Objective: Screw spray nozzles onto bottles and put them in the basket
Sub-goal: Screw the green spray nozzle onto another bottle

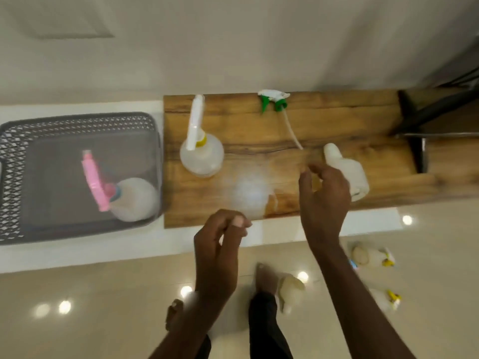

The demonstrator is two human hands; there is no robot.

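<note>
That capless bottle (347, 174) lying on the bench (337, 120) looks light, slick plastic, best grasped round its body; right hand (324, 195) hovers loosely curled, left hand (220, 244) empty too.

Head view, steeply downward (over table (337, 125))

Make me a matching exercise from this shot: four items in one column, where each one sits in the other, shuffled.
Items
1. pink-nozzle bottle
2. yellow-collar bottle
3. green nozzle
4. capless bottle

Places
A. lying on the board beside the right hand
B. loose at the board's far edge
C. inside the grey basket
D. upright on the wooden board, near the basket

Pairs: 1-C, 2-D, 3-B, 4-A
</note>
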